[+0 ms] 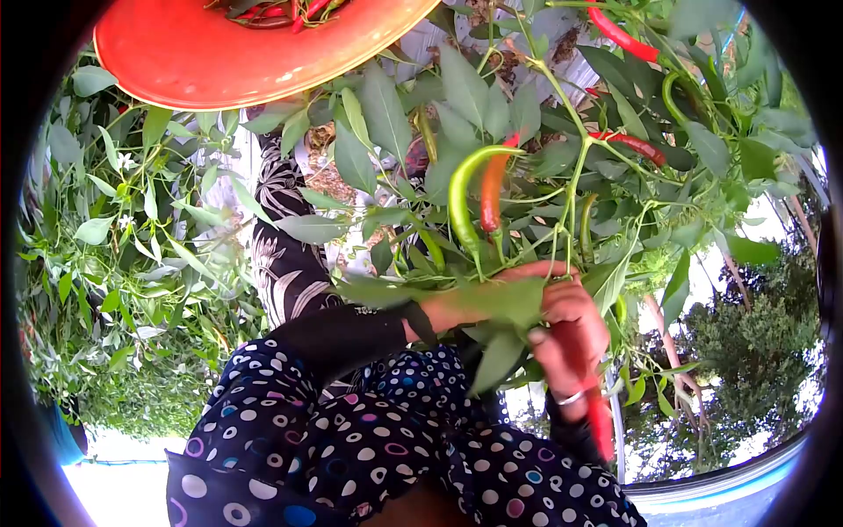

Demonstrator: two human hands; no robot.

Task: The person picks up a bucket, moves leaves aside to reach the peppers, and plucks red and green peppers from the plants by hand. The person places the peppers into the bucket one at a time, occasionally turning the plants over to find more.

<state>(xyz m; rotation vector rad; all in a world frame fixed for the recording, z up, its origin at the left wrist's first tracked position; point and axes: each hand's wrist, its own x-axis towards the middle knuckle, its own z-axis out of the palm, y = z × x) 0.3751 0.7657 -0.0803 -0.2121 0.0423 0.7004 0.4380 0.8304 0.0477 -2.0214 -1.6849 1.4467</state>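
A chili pepper plant (575, 171) spreads its leafy branches in front of me. My left hand (527, 274), partly behind blurred leaves, closes around a stem of the plant. Against it, my right hand (571, 329) has its fingers curled, smeared by motion. A red chili pepper (599, 422) sticks out of the right hand past the wrist bracelet. Just beyond the left hand, a curved green chili (461, 198) and an orange-red chili (492, 193) are on the plant. Another red chili (637, 147) shows among leaves to the right.
An orange-red basin (255, 75) at the top left contains several picked chilies (281, 13). Dense plants (132, 290) line the left side. My patterned trouser leg (290, 255) and dotted garment (369, 439) lie below. Trees (746, 334) stand at the right.
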